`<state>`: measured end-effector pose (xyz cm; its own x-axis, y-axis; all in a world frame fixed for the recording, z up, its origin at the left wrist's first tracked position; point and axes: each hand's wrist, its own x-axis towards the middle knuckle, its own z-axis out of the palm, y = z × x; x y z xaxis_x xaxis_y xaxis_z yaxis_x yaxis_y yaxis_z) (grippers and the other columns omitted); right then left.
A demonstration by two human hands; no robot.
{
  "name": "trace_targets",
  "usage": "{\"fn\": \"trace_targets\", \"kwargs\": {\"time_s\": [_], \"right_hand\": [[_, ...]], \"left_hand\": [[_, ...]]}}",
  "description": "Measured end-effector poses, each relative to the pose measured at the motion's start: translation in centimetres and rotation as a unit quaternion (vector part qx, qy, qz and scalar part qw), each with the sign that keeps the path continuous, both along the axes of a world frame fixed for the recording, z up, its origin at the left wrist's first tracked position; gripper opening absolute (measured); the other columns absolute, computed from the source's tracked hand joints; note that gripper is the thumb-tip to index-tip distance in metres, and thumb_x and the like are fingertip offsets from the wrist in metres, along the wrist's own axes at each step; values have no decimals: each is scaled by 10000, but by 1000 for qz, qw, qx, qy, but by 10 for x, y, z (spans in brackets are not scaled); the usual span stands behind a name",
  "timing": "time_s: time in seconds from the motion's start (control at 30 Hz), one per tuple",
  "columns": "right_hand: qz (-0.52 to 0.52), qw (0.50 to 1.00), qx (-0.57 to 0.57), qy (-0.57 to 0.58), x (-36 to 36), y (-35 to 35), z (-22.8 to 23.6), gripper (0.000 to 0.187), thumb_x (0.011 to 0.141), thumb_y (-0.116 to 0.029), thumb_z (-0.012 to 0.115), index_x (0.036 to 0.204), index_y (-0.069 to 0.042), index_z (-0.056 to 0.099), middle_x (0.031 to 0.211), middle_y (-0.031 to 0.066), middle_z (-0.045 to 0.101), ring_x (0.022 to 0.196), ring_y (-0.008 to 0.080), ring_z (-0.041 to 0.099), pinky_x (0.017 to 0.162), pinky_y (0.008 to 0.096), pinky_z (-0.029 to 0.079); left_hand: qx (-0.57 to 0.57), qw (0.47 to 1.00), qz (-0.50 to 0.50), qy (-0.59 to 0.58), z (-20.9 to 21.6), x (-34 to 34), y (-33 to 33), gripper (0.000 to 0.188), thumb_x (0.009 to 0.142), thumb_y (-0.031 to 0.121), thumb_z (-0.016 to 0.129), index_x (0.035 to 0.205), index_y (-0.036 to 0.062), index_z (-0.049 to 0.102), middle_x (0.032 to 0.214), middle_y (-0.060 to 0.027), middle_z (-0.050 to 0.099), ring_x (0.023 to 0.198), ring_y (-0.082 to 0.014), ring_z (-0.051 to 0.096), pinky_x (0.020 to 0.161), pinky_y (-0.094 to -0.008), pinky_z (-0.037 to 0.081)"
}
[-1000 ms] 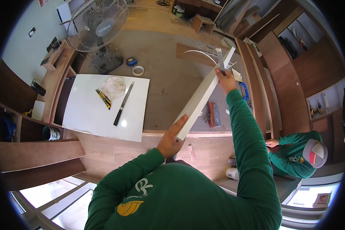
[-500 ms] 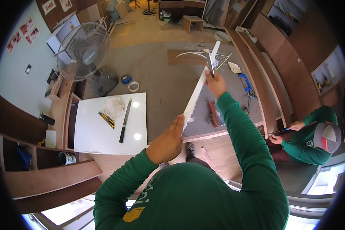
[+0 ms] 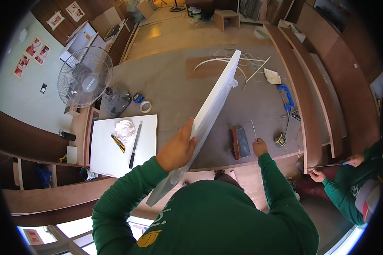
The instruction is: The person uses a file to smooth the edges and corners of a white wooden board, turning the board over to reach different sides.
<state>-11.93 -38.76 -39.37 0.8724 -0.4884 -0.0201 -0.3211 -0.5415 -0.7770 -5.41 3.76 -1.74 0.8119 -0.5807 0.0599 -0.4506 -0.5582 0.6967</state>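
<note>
My left hand (image 3: 178,146) grips the long edge of a white panel (image 3: 215,95), holding it up and tilted, its far end pointing away to the right. A ragged pale shred hangs from the panel's side near that end. My right hand (image 3: 260,147) is apart from the panel, low over the table's front, closed round a thin, narrow tool (image 3: 253,128) pointing away from me; its kind is not clear. Beside that hand lie a block-like tool with a red-brown side and grey face (image 3: 242,142) and a yellow-and-black tape measure (image 3: 280,139).
A white board (image 3: 110,159) at left bears a crumpled rag (image 3: 125,130), a utility knife (image 3: 118,143) and a black-handled file (image 3: 135,144). Beyond are a tape roll (image 3: 145,106) and fan (image 3: 85,76). A blue-framed tool (image 3: 286,97) and long boards (image 3: 295,93) lie right, near a co-worker (image 3: 353,187).
My right hand has come off the panel's far end and drawn back toward me, still holding the thin tool. The panel has turned, showing more of its side and a longer near end.
</note>
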Motion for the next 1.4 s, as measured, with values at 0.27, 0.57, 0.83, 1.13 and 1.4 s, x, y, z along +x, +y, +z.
{"fn": "trace_targets", "kwargs": {"time_s": [0.27,0.57,0.83,1.13,1.4], "right_hand": [[73,982,-106,139,54,-15,36,261,794,-29,605,1052,-45,571,1076,267,607,999,486,610,859,536,502],[102,944,-206,237,94,-24,-5,573,847,-55,651,1385,-15,458,1326,236,512,1215,456,550,1006,490,505],[108,940,-180,267,98,-26,-18,624,841,-91,703,1404,-16,445,1362,216,512,1243,468,532,1063,486,465],[90,921,239,-293,252,57,224,507,1047,-286,583,1476,-24,511,1454,222,549,1372,302,509,1139,367,390],[74,885,394,-236,332,70,289,266,1054,-244,525,1061,-9,647,1000,117,712,935,213,666,901,344,479]], "left_hand": [[41,998,26,-42,-3,58,-74,569,1066,209,508,1520,-76,318,1338,-374,559,1225,-497,582,1043,-470,474],[67,992,29,-106,-1,100,-142,566,1034,187,535,1502,-75,352,1332,-357,572,1149,-503,601,970,-499,495],[102,988,71,-89,-6,100,-137,553,1018,191,562,1492,-42,402,1309,-316,613,1045,-485,654,858,-514,538],[45,996,44,-68,-4,96,-139,602,1038,177,554,1569,-8,337,1428,-328,535,1275,-480,565,1070,-455,463],[-4,997,70,-24,-10,80,-134,610,1040,154,550,1577,-9,313,1468,-321,501,1315,-479,529,1092,-454,447]]}}
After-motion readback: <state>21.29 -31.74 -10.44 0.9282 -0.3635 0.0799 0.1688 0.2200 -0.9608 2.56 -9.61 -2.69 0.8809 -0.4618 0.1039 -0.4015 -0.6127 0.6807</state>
